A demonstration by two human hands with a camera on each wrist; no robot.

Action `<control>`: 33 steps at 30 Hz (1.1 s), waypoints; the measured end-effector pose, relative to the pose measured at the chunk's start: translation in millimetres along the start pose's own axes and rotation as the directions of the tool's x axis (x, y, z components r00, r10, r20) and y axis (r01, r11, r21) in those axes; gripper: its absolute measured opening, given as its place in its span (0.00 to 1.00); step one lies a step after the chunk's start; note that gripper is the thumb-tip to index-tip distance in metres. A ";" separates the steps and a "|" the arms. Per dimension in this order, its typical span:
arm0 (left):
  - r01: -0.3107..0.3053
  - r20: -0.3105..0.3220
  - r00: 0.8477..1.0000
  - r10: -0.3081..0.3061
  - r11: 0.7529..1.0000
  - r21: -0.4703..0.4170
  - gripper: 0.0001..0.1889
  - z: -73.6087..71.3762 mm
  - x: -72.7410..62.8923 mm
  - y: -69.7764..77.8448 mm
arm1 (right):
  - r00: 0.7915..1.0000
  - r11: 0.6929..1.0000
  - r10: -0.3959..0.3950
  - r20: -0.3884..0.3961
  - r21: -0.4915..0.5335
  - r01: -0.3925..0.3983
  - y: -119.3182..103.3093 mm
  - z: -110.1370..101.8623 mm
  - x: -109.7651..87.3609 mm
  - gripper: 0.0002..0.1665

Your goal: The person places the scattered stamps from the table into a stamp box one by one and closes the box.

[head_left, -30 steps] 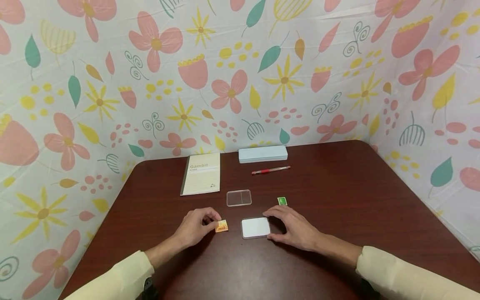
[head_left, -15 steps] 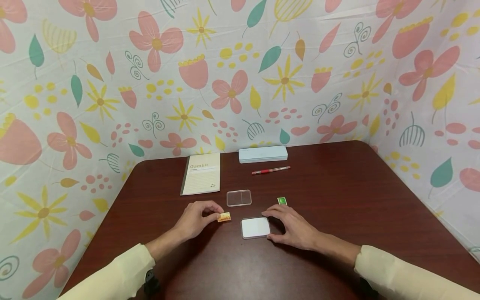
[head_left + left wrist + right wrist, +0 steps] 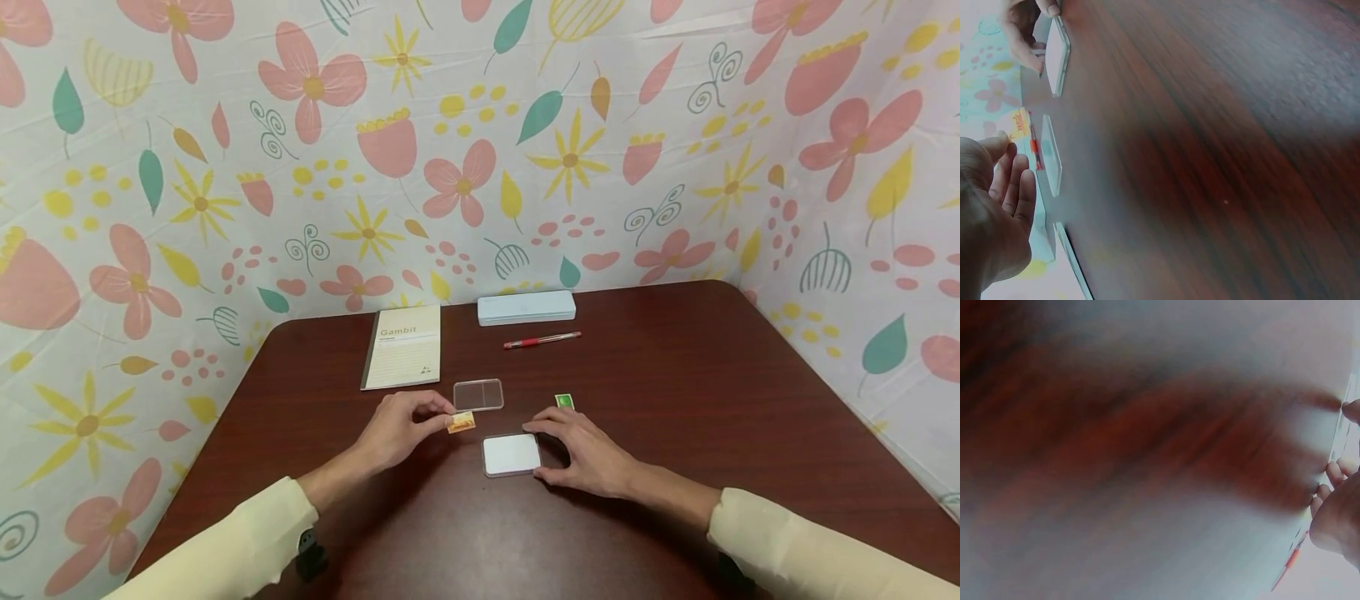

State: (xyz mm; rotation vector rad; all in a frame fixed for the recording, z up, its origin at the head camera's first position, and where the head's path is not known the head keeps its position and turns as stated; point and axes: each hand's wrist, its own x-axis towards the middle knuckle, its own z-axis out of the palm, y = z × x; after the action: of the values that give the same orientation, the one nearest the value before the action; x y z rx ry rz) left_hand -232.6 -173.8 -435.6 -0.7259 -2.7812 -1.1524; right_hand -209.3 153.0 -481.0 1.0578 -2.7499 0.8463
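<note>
My left hand [image 3: 397, 427] pinches a small orange-and-yellow stamp [image 3: 462, 422] by its left edge, between thumb and fingertip. In the left wrist view the stamp [image 3: 1019, 125] stands up from the fingertips, above the table. Just beyond it lies a flat clear plastic tray [image 3: 477, 395] with a line across it. My right hand [image 3: 588, 454] grips the right end of a clear case [image 3: 512, 456] with a white insert, thumb at the near corner and fingers at the far one. A green stamp [image 3: 564, 402] with a pale border lies behind the right fingers, partly covered.
A cream notebook [image 3: 405, 348] marked Gambit lies at the back left of the dark wooden table [image 3: 675, 358]. At the back edge is a light blue pencil case [image 3: 527, 308], with a red pen [image 3: 542, 340] in front of it. A flowered cloth hangs behind.
My left hand has carried the orange stamp forward and a little right, close to the clear plastic tray. The right hand and the white-filled case have stayed nearly still.
</note>
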 end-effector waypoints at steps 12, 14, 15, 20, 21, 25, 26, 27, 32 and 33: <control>-0.009 0.079 0.997 0.013 0.999 -0.047 0.05 14.9 6.4 17.6 | 1.000 1.000 0.007 0.013 0.001 -0.007 0.4 -0.7 0.1 0.34; -0.011 0.091 0.996 0.016 0.999 -0.053 0.05 17.9 6.6 19.5 | 1.000 1.000 0.008 0.018 0.005 -0.008 0.1 -1.0 0.5 0.34; -0.016 0.096 0.995 0.021 0.998 -0.054 0.05 19.6 6.7 20.2 | 1.000 1.000 0.009 0.022 0.006 -0.009 -0.1 -1.3 0.6 0.34; -0.026 0.123 0.992 0.034 0.997 -0.066 0.04 27.3 6.9 23.9 | 0.999 1.000 0.014 0.037 0.010 -0.015 -0.8 -1.9 1.2 0.34; -0.025 0.130 0.991 0.033 0.997 -0.067 0.04 28.9 6.9 24.3 | 0.999 1.000 0.013 0.037 0.009 -0.014 -0.7 -1.8 1.3 0.34; -0.024 0.152 0.988 0.034 0.998 -0.065 0.04 34.0 6.5 25.9 | 1.000 1.000 0.001 0.025 0.008 -0.001 0.2 -1.2 1.4 0.33; -0.027 0.156 0.987 0.037 0.998 -0.063 0.04 35.3 6.4 26.0 | 1.000 1.000 -0.003 0.021 0.008 0.003 0.4 -1.0 1.5 0.33; -0.026 0.162 0.986 0.035 0.998 -0.058 0.04 36.4 6.3 26.3 | 1.000 1.000 -0.005 0.019 0.008 0.005 0.7 -0.7 1.5 0.33; -0.015 0.181 0.983 0.023 0.999 -0.042 0.03 42.2 6.6 27.5 | 1.000 1.000 -0.013 0.011 0.012 0.013 1.5 0.1 1.9 0.33; -0.012 0.184 0.983 0.019 0.999 -0.039 0.03 43.1 6.7 27.9 | 1.000 1.000 -0.013 0.011 0.013 0.013 1.6 0.2 1.9 0.33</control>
State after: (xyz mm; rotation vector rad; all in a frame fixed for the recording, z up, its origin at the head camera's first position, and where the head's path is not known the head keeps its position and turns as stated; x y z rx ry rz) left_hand -220.6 -124.7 -447.0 -0.9003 -2.9038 -1.1955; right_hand -211.8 152.8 -481.4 1.0852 -2.7469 0.8604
